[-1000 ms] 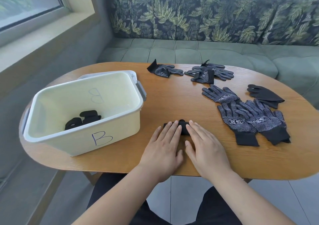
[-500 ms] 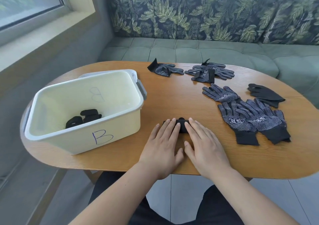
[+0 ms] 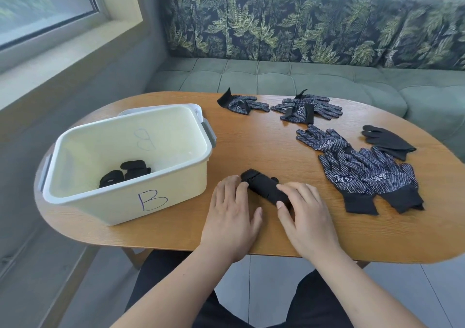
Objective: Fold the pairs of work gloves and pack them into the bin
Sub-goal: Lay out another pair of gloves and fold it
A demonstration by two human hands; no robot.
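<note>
A black roll (image 3: 264, 186) of folded gloves lies slantwise on the table (image 3: 251, 146), near its front edge and just right of the bin (image 3: 100, 207). The left hand (image 3: 231, 212) lies flat, fingers straight and close together, their tips touching the roll's left end. The right hand (image 3: 308, 214) grips the right end, fingers curled over the top and thumb against the near side. The bin is cream, marked "B" on its front wall, and holds two black bundles (image 3: 125, 173) on its floor. To the right of the roll, dotted gloves (image 3: 364, 174) lie overlapped with cuffs toward the person, another (image 3: 319, 137) just behind them, and a plain black glove (image 3: 387, 141) beside that. More dotted ones (image 3: 309, 107) lie at the far edge. A leaf-print sofa (image 3: 302, 71) stands behind the table.
</note>
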